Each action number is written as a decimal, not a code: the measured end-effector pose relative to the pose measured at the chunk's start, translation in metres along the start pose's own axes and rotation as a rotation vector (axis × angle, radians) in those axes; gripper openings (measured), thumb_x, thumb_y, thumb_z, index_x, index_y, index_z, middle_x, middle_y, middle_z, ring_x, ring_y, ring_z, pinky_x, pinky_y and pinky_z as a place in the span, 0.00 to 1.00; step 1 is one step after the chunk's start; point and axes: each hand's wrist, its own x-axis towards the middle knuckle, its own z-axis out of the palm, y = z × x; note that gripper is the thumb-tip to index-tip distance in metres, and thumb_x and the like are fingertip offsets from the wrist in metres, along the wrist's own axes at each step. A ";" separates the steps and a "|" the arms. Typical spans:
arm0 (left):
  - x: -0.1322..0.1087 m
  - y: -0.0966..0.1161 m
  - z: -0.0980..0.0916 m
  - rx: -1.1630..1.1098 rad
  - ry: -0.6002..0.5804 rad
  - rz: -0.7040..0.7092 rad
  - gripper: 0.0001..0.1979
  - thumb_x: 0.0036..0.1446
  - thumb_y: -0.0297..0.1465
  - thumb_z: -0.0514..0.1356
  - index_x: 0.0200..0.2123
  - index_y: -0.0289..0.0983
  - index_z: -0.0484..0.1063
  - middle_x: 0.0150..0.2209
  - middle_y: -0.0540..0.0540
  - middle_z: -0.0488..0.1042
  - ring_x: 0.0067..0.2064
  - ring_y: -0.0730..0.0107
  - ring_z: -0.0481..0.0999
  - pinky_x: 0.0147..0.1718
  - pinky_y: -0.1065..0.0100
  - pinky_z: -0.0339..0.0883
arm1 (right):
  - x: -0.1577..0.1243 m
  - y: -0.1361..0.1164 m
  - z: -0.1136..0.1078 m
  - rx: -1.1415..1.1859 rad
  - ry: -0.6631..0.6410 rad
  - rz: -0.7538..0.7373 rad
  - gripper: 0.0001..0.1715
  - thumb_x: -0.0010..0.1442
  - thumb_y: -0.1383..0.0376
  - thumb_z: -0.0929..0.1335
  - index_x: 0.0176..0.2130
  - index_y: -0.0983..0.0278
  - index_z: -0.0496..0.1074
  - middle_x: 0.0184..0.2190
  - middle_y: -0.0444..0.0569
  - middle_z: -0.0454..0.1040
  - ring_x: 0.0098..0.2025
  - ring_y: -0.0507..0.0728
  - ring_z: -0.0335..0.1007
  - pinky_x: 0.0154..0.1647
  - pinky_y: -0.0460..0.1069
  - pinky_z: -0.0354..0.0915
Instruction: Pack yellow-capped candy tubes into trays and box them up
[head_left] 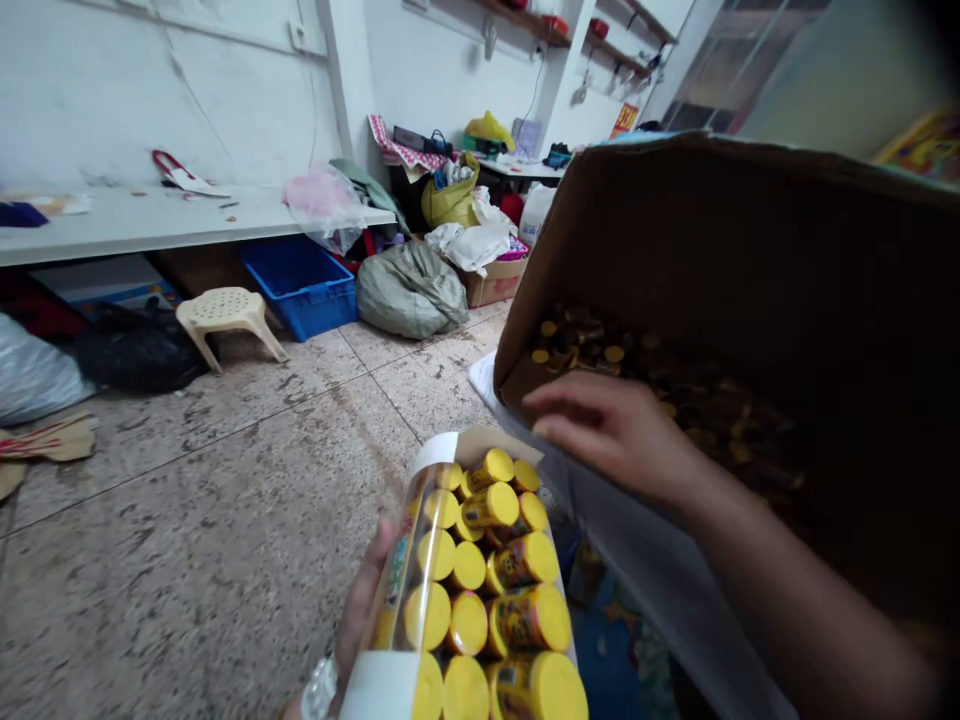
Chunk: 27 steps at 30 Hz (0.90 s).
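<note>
My left hand (364,595) grips the left side of a white display box (382,690) with a clear plastic window. Inside stand rows of small jars (517,615) with yellow lids and printed labels, some upright and others tilted. My right hand (604,425) hovers at the near edge of a large cardboard box (712,230), with no object visible in it. Its fingers are loosely bent, the thumb apart from them. In the carton's dark inside lie many loose yellow-lidded jars (592,345), partly hidden by my hand and the shadow.
A white bench (97,225) runs along the left wall. A cream plastic stool (225,310), a blue crate (304,290) and a grey-green sack (411,290) stand on the speckled floor (247,530). A black bag (139,345) lies under the bench.
</note>
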 end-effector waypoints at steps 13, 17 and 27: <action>0.027 0.008 0.008 -0.022 0.202 0.059 0.37 0.62 0.56 0.47 0.66 0.40 0.60 0.57 0.38 0.75 0.60 0.47 0.71 0.62 0.46 0.58 | 0.031 0.109 0.005 -0.232 -0.053 0.407 0.22 0.57 0.59 0.71 0.50 0.65 0.77 0.47 0.58 0.79 0.46 0.65 0.75 0.47 0.58 0.67; 0.030 0.010 -0.003 -0.044 0.224 0.076 0.37 0.63 0.56 0.46 0.66 0.41 0.61 0.58 0.38 0.73 0.60 0.47 0.71 0.62 0.46 0.59 | 0.010 0.039 -0.007 0.313 -0.115 0.251 0.26 0.60 0.57 0.70 0.57 0.55 0.71 0.48 0.47 0.78 0.44 0.58 0.76 0.42 0.52 0.71; 0.044 0.002 0.010 -0.046 0.160 0.165 0.31 0.67 0.50 0.41 0.62 0.43 0.66 0.54 0.40 0.77 0.58 0.51 0.74 0.61 0.47 0.60 | -0.017 -0.040 0.019 0.365 -0.051 -0.167 0.13 0.52 0.71 0.72 0.33 0.61 0.65 0.35 0.45 0.74 0.38 0.55 0.70 0.40 0.50 0.67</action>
